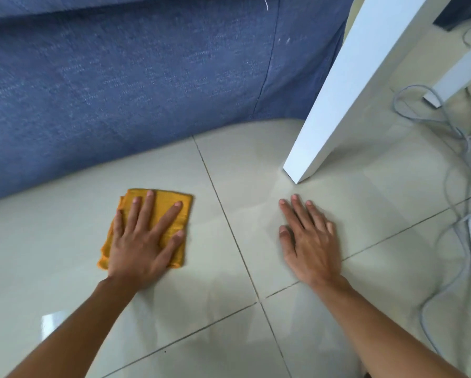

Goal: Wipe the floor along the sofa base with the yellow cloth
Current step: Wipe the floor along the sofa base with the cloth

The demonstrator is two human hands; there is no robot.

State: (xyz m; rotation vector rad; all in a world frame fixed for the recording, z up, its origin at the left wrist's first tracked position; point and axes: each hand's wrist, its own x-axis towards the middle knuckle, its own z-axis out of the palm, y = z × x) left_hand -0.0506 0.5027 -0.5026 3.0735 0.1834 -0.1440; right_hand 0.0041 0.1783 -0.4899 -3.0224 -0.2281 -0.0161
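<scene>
Left hand (140,241) lies flat on the yellow cloth (171,211), fingers (147,205) spread wide, pressing rather than gripping. The folded cloth sits on the floor (65,241) just out from the sofa base (92,105), its long axis pointing toward the sofa. Right hand (308,238), farther along the sofa, is splayed on bare tile, holding nothing.

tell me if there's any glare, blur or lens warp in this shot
Head view: a bright glare patch on the floor tile beside the left forearm; the blue sofa base bows into a curve from wide-angle distortion; sofa fabric looks slightly smeared; hands and yellow cloth stay sharp.
</scene>
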